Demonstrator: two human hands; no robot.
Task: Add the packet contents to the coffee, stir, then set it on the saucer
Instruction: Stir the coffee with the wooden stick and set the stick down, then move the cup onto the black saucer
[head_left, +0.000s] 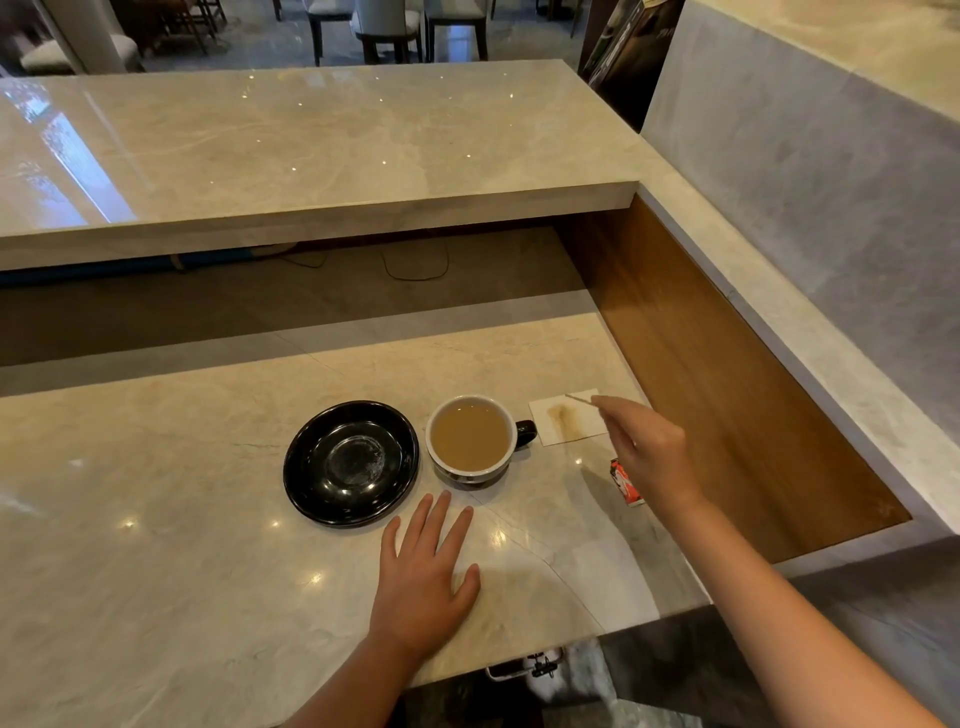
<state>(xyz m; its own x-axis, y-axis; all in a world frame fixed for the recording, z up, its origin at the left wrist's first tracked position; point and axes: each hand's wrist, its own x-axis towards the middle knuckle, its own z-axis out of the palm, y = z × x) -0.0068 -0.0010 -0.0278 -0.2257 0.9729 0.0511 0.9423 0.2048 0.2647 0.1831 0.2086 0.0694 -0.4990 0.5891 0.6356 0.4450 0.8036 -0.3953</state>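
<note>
Black saucer (351, 462) sitting empty on worktop (156, 519); left hand (423, 577) lying flat, fingers spread. Coffee cup (471, 436) standing just right of saucer. Right hand (647, 452) pinching stirrer (579, 399) over stained napkin (569, 423); drips likely. Red packet (626, 483) print unreadable.

one saucer (351, 462), one cup (471, 436), one napkin (569, 423), one stirrer (579, 399), one packet (626, 483), two hands (421, 577).

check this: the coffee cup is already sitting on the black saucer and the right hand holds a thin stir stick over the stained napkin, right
Not quite. In the head view, the coffee-filled cup with a black handle stands on the marble counter beside the round black saucer, not on it. The right hand does hold the thin stir stick over the stained napkin.
</note>
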